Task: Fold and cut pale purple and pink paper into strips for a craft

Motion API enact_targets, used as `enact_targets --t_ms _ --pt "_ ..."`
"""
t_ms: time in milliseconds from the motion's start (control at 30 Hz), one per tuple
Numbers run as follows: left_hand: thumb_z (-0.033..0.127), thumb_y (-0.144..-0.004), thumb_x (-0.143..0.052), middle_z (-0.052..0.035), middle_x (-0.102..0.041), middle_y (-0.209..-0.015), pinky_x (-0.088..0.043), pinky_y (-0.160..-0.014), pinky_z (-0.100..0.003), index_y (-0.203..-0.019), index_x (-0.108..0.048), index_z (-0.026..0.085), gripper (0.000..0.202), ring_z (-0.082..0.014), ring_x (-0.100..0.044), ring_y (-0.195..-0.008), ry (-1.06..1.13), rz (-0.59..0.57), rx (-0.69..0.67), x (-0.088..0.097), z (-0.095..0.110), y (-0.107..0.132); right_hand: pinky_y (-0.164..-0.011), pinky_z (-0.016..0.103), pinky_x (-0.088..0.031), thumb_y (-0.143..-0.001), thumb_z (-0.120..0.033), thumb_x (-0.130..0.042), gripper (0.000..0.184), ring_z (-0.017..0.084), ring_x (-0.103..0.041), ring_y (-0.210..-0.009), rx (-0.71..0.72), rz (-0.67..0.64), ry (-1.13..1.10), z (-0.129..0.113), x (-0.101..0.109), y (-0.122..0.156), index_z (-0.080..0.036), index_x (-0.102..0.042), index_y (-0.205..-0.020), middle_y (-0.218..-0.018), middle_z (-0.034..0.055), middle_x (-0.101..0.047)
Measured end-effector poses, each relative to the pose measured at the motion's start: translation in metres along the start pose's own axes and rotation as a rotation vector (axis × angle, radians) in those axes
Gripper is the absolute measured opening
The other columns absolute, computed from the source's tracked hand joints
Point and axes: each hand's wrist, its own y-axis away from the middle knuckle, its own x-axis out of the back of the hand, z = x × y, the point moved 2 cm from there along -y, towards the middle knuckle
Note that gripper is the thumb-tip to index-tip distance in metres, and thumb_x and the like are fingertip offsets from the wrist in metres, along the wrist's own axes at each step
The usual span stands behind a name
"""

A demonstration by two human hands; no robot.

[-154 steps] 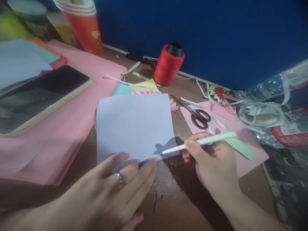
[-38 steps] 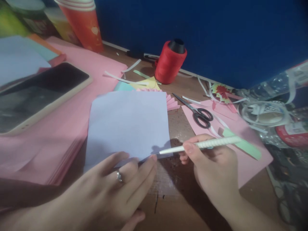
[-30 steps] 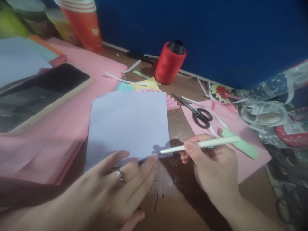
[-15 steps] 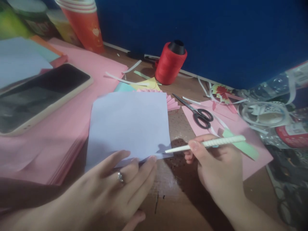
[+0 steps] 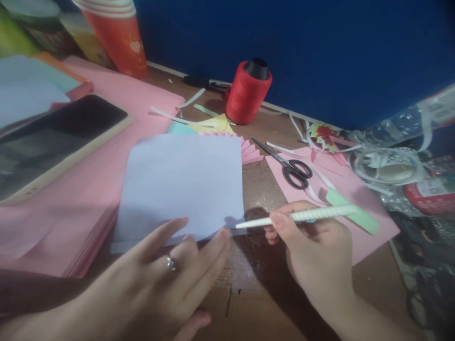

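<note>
A pale lilac square of paper [image 5: 183, 182] lies on the wooden desk in front of me. My left hand [image 5: 159, 279], a ring on one finger, rests flat with fingers stretched out, their tips pressing the sheet's near edge. My right hand [image 5: 314, 251] is closed on a white pen [image 5: 296, 217], held nearly level, with its tip at the paper's near right corner.
A phone [image 5: 53, 139] lies on a pink paper stack [image 5: 67, 218] at left. Behind the sheet are a red thread spool [image 5: 247, 92], paper scraps and a pleated pink piece [image 5: 250, 151]. Black scissors [image 5: 289, 166] rest on pink paper [image 5: 369, 225] at right; red cups [image 5: 119, 33] stand at back.
The lilac sheet has slid a little to the left under my left fingers. The pen tip has come back in from the right to the sheet's near right corner.
</note>
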Motion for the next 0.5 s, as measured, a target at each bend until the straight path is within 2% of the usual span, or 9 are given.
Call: enact_targets --t_ms 267,500 --pt "0.054 -0.085 -0.049 0.0038 -0.061 -0.124 0.000 -0.113 -0.033 -0.126 -0.054 0.020 0.053 -0.0161 -0.052 -0.084 -0.021 0.027 0.011 0.0021 0.0016 0.0020 -0.039 0.015 -0.050 -0.075 -0.028 -0.072 0.012 0.010 -0.060 -0.041 -0.007 0.029 0.009 0.0032 0.0022 -0.0005 -0.020 -0.064 -0.069 -0.050 -0.0038 -0.065" --pt "0.053 -0.087 -0.047 0.0045 -0.057 -0.131 -0.001 -0.114 -0.033 -0.131 -0.049 0.021 0.054 -0.0148 -0.052 -0.086 -0.009 -0.018 0.002 0.0020 0.0019 0.0042 -0.040 0.015 -0.050 -0.075 -0.028 -0.072 0.014 0.009 -0.059 -0.041 -0.028 0.043 0.007 0.0025 0.0048 -0.0005 -0.020 -0.063 -0.068 -0.050 -0.0037 -0.064"
